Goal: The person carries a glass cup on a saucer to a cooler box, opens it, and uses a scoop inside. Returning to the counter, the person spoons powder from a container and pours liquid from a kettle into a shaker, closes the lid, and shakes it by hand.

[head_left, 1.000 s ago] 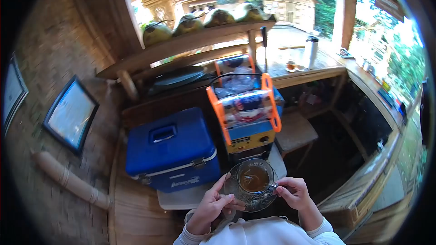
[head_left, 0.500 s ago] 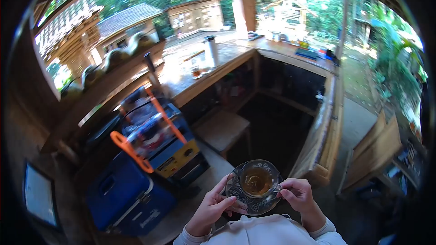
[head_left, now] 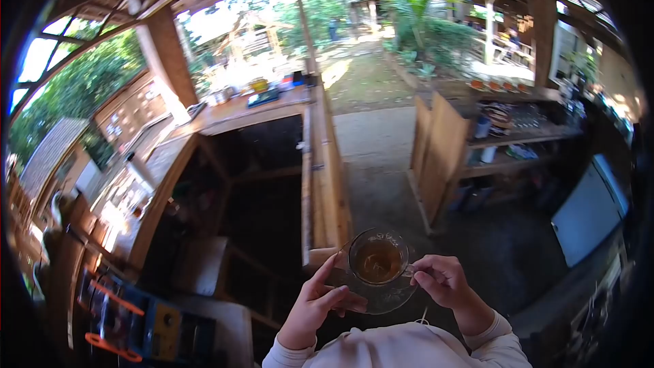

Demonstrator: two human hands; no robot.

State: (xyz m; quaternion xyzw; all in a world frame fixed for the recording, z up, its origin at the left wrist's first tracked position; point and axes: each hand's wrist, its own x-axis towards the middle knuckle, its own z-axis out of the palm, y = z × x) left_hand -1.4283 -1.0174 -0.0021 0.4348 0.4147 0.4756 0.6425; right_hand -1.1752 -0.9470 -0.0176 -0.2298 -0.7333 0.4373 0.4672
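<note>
A glass cup of amber tea [head_left: 378, 261] sits on a clear patterned glass saucer [head_left: 390, 300] at the bottom centre, in front of the light-coloured clothing. My left hand [head_left: 320, 303] grips the saucer's left edge between thumb and fingers. At the cup's right side, my right hand [head_left: 441, 283] pinches the cup handle. The cup stands upright, and the liquid's surface shows inside it.
A wooden counter [head_left: 218, 120] with a dark recess runs along the left. A stool [head_left: 204, 266] and a blue-and-orange tool box [head_left: 129, 317] are at the lower left. Wooden shelving [head_left: 504, 140] stands right of a concrete walkway [head_left: 375, 143]. A white panel [head_left: 589, 211] leans farther right.
The view has swung to the right, so the counter and tool box now lie farther left and the shelving shows. Both hands still hold the saucer and cup.
</note>
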